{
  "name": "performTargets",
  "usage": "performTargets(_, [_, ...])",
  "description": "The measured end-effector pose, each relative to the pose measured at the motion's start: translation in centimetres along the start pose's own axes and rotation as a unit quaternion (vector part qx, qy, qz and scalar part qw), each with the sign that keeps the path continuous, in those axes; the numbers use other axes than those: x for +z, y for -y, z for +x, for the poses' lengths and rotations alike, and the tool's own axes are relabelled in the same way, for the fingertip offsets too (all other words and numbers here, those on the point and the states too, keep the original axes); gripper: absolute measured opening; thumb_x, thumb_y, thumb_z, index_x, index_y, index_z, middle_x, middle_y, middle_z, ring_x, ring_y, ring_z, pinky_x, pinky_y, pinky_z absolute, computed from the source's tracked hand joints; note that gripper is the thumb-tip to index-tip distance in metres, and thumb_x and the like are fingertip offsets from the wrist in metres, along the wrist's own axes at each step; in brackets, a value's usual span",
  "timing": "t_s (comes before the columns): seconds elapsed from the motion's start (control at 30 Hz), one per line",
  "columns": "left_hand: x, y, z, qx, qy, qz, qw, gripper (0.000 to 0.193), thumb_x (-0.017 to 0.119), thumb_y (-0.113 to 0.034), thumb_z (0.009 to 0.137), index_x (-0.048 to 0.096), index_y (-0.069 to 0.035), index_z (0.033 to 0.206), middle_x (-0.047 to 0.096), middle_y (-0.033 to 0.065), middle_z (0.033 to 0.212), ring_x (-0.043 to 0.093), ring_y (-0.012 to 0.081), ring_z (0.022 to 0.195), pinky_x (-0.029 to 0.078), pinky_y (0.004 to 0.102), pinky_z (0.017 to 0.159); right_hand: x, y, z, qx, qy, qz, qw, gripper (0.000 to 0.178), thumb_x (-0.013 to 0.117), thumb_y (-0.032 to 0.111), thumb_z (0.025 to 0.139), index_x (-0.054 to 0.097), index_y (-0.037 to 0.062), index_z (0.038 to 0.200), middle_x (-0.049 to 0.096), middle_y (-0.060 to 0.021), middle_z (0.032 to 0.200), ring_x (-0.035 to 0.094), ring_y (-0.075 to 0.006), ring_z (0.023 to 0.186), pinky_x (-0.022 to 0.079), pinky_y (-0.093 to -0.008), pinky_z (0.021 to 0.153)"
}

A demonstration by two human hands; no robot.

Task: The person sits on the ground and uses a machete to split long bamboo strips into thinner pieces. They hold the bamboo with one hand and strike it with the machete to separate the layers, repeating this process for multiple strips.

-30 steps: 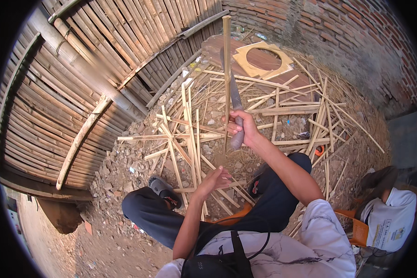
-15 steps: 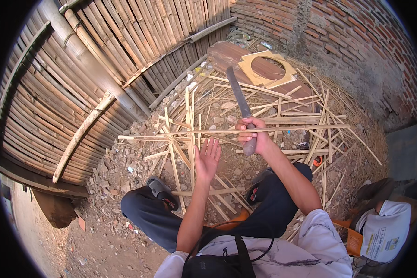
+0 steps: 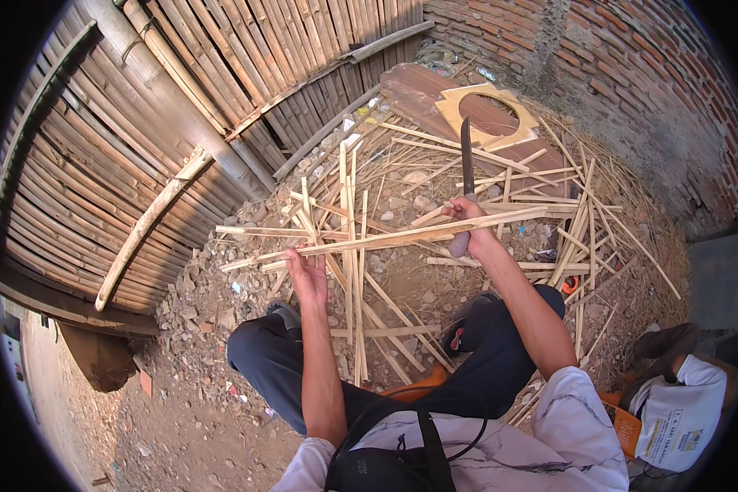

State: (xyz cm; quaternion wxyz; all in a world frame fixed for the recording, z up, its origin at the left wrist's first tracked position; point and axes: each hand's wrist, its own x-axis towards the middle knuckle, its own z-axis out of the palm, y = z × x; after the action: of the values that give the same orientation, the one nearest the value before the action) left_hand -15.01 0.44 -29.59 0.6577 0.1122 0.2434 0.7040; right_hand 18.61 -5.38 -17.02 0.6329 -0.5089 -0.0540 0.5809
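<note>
A long, thin bamboo strip [image 3: 385, 240] lies crosswise in front of me, its right end a little farther away than its left. My left hand [image 3: 308, 280] is closed on the strip near its left end, thumb and fingers pinching it. In my right hand [image 3: 477, 230] is a machete [image 3: 467, 160], its dark blade pointing away from me and its handle butt showing below the fist. The strip passes across my right hand; whether those fingers also grip it I cannot tell.
Many split bamboo strips [image 3: 353, 279] lie crisscrossed over stony ground between my feet and beyond. A board with a round hole [image 3: 448, 115] rests on a brown panel [image 3: 418, 90]. A bamboo wall [image 3: 221, 49] and brick wall [image 3: 623, 74] enclose the area. A white bag [image 3: 672, 418] sits at right.
My left hand has gone from open to gripping the strip and moved left. The strip has shifted left and tilted, and the machete blade now points straighter away.
</note>
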Motion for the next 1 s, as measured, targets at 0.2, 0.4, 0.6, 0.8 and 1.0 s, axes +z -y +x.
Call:
performTargets(0.2, [2.1,-3.4,1.7,0.076,0.031,-0.025,0.996,0.031,0.065,-0.036,0.099,0.05,-0.015,0.117,0.057,0.0025,0.106,0.061,0.019,0.102,0.054,0.0432,0.101,-6.9,4.3,4.9,-0.037,0.052,-0.008,0.998,0.009,0.061,0.015,0.093,0.053,0.0109,0.093,0.063,-0.0047,0.079,0.051,-0.0074,0.053,0.048,-0.0249,0.049])
performTargets(0.4, [6.5,-10.7,2.0,0.219,0.099,-0.026,0.97,0.037,0.058,-0.042,0.101,0.047,-0.015,0.125,0.049,-0.0003,0.093,0.053,0.0118,0.086,0.055,0.0321,0.084,-9.9,6.0,5.7,-0.103,-0.012,-0.045,0.994,0.008,0.061,0.017,0.093,0.055,0.0118,0.092,0.06,-0.0009,0.077,0.044,-0.0058,0.05,0.041,-0.0242,0.047])
performTargets(0.6, [6.4,-10.9,1.0,0.194,0.108,0.192,0.956,0.036,0.05,-0.042,0.107,0.048,-0.013,0.128,0.044,-0.0017,0.085,0.045,0.0073,0.074,0.041,0.0219,0.058,-9.2,6.3,4.0,-0.159,-0.06,-0.071,0.983,0.014,0.064,0.02,0.094,0.055,0.0094,0.093,0.053,0.0018,0.07,0.044,-0.0063,0.05,0.039,-0.0254,0.047])
performTargets(0.8, [9.1,-3.2,-3.1,0.004,0.243,0.488,0.839,0.031,0.049,-0.027,0.11,0.065,-0.003,0.121,0.034,-0.0077,0.069,0.03,0.0038,0.062,0.025,0.0225,0.054,-4.6,5.0,0.3,-0.206,-0.032,-0.15,0.967,0.029,0.069,0.032,0.095,0.055,0.0063,0.093,0.057,-0.0008,0.073,0.042,-0.0054,0.048,0.035,-0.0233,0.045])
performTargets(1.0, [11.1,3.3,-7.3,-0.075,0.328,0.523,0.783,0.03,0.05,-0.027,0.109,0.066,-0.005,0.12,0.038,-0.0061,0.07,0.037,0.0055,0.064,0.033,0.024,0.057,-1.0,4.9,-1.9,-0.234,0.063,-0.154,0.958,0.037,0.068,0.042,0.097,0.053,0.0078,0.099,0.072,-0.0117,0.095,0.038,-0.0023,0.047,0.033,-0.0209,0.045])
